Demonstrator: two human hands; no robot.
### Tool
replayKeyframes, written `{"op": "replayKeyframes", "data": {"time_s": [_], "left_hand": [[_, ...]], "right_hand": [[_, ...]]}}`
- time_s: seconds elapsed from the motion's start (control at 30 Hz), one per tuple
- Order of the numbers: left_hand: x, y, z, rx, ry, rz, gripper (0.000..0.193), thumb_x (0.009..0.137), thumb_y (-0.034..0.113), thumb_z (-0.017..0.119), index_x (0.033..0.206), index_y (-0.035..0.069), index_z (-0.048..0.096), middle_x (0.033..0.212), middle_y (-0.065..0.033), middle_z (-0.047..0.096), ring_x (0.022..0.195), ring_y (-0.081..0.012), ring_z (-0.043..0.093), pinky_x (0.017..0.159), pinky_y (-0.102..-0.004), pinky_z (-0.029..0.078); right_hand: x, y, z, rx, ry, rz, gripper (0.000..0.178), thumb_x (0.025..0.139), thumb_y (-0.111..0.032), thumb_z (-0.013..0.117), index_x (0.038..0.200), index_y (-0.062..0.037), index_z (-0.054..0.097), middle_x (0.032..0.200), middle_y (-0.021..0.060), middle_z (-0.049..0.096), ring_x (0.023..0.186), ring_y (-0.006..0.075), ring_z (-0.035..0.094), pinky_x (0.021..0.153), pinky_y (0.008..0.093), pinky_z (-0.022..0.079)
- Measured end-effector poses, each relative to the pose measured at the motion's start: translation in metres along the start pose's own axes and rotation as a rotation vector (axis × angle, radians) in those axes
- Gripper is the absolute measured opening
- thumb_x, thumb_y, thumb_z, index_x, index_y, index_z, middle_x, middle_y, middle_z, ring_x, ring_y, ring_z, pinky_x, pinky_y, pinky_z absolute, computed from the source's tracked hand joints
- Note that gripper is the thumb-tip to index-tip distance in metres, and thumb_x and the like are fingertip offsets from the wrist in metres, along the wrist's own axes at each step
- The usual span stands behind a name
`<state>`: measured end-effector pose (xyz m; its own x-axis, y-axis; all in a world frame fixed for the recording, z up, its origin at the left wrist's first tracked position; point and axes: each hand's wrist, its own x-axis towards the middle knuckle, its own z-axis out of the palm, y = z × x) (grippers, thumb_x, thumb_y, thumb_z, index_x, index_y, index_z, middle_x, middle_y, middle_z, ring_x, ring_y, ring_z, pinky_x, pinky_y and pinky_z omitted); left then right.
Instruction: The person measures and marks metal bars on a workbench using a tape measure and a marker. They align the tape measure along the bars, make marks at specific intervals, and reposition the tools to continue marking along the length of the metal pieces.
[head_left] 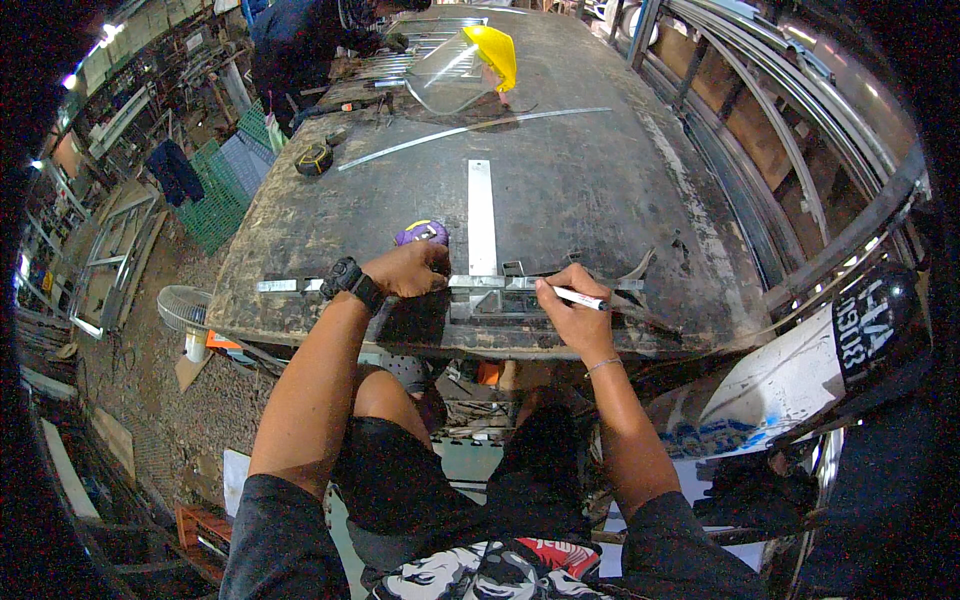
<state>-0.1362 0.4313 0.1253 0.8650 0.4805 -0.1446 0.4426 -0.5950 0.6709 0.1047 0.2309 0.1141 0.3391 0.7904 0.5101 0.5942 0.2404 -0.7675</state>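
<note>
A narrow silvery metal bar [292, 286] lies left to right along the table's near edge. My left hand [412, 270], wearing a dark watch, is closed over the bar with its fingertips partly hidden. Between my hands stands a metal square, its wide pale blade [481, 215] pointing away from me across the table. A white marker pen [580, 297] is pinched in my right hand [575, 318]; its tip end is by the bar, just right of the square. Just beyond my left hand sits a purple tape measure [420, 232].
The dark worktable [590, 190] also carries a long steel ruler [470, 131], a yellow-black tape measure [314, 158] and a face shield with a yellow top [495, 55]. A co-worker [300, 45] leans in at far left. A fan [184, 308] stands left, a gas cylinder [770, 390] right.
</note>
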Motion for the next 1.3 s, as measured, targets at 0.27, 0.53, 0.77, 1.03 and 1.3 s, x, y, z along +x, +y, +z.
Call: {"op": "replayKeyframes", "data": {"time_s": [0.27, 0.53, 0.77, 1.03, 1.3], "left_hand": [[-0.001, 0.004, 0.0, -0.032, -0.001, -0.035, 0.023, 0.087, 0.006, 0.07, 0.107, -0.004, 0.061, 0.089, -0.0117, 0.07, 0.08, -0.0189, 0.063, 0.07, -0.037, 0.052], [-0.001, 0.004, -0.001, -0.072, -0.02, -0.041, 0.024, 0.087, 0.007, 0.07, 0.106, -0.004, 0.062, 0.09, -0.0115, 0.07, 0.083, -0.0189, 0.064, 0.072, -0.0379, 0.052], [-0.005, 0.011, -0.002, -0.094, -0.01, 0.018, 0.021, 0.086, 0.005, 0.069, 0.102, -0.004, 0.061, 0.085, -0.0091, 0.068, 0.078, -0.0177, 0.06, 0.07, -0.0369, 0.05], [-0.003, 0.003, 0.001, -0.091, 0.012, 0.008, 0.015, 0.086, 0.005, 0.068, 0.098, -0.002, 0.061, 0.081, -0.0039, 0.065, 0.075, -0.0154, 0.056, 0.065, -0.0355, 0.047], [-0.002, 0.0, 0.001, -0.161, -0.021, -0.021, 0.017, 0.087, 0.004, 0.068, 0.098, -0.001, 0.056, 0.08, -0.0027, 0.062, 0.075, -0.0144, 0.056, 0.066, -0.035, 0.047]], "right_hand": [[-0.002, -0.003, -0.004, 0.03, -0.003, 0.03, 0.016, 0.088, -0.012, 0.078, 0.083, -0.002, 0.067, 0.073, 0.003, 0.066, 0.068, 0.0095, 0.058, 0.062, 0.0291, 0.047], [-0.002, -0.002, -0.003, 0.025, -0.011, 0.068, 0.015, 0.088, -0.011, 0.078, 0.082, -0.0019, 0.067, 0.073, 0.0038, 0.066, 0.068, 0.0093, 0.058, 0.063, 0.0291, 0.047], [-0.001, 0.0, -0.004, 0.023, -0.015, 0.037, 0.015, 0.088, -0.01, 0.078, 0.082, -0.0019, 0.066, 0.073, 0.0048, 0.066, 0.068, 0.01, 0.058, 0.064, 0.0291, 0.048], [0.0, -0.004, -0.006, 0.042, 0.007, 0.083, 0.016, 0.088, -0.012, 0.077, 0.082, -0.0022, 0.066, 0.072, 0.0039, 0.064, 0.068, 0.0106, 0.055, 0.063, 0.0302, 0.046], [0.0, -0.006, -0.005, 0.036, 0.01, 0.057, 0.017, 0.089, -0.012, 0.077, 0.081, -0.0023, 0.065, 0.07, 0.0029, 0.063, 0.065, 0.0094, 0.055, 0.06, 0.0296, 0.045]]}}
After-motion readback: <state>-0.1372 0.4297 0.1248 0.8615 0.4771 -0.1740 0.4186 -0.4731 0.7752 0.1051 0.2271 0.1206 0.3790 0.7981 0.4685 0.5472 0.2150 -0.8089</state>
